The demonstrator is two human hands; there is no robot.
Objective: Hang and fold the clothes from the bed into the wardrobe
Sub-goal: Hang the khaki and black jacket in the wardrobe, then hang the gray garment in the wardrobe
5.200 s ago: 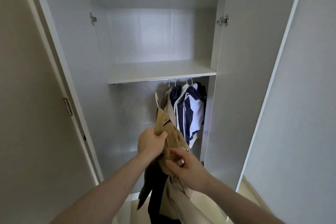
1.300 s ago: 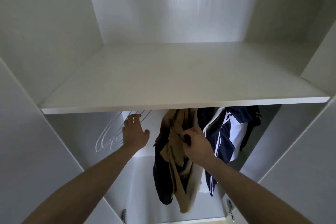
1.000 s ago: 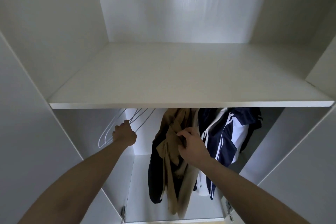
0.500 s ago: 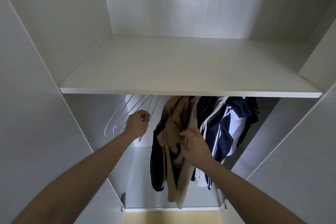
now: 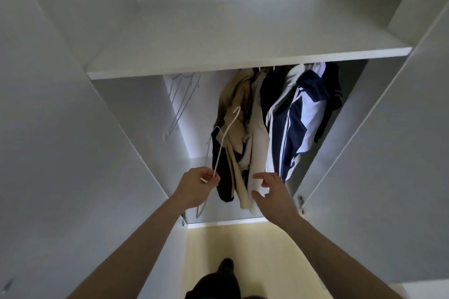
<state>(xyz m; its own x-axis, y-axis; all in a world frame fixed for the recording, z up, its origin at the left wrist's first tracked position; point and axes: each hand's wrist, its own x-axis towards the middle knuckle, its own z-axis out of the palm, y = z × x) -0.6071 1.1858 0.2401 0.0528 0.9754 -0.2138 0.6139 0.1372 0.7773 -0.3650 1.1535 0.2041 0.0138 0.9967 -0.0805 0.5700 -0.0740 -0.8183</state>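
Since the frame half a second ago, we find the left hand (image 5: 198,183) has come away from the spare hangers (image 5: 181,102) on the left of the rail and now sits lower, in front of the wardrobe (image 5: 218,31) opening, with one white wire hanger (image 5: 224,138) pulled free. Its fingers are pinched around the lower wire of that hanger; the hook end points up toward the clothes. The remaining empty hangers are left on the rail beneath the shelf.

Centre of the compartment: the tan garment (image 5: 237,114) hangs from the rail just beside a cream piece (image 5: 258,153), with the navy and white striped jacket (image 5: 295,119) to the right of these.

The right hand (image 5: 272,190), earlier gripping the tan fabric, has let go. Its fingers are spread and loosely bent, holding nothing, just in front of the cream hem.

Our judgement: the tan garment is hung and that step is closed. A fresh hanger in hand suggests the next item from the bed is to follow. The bed itself is out of view.
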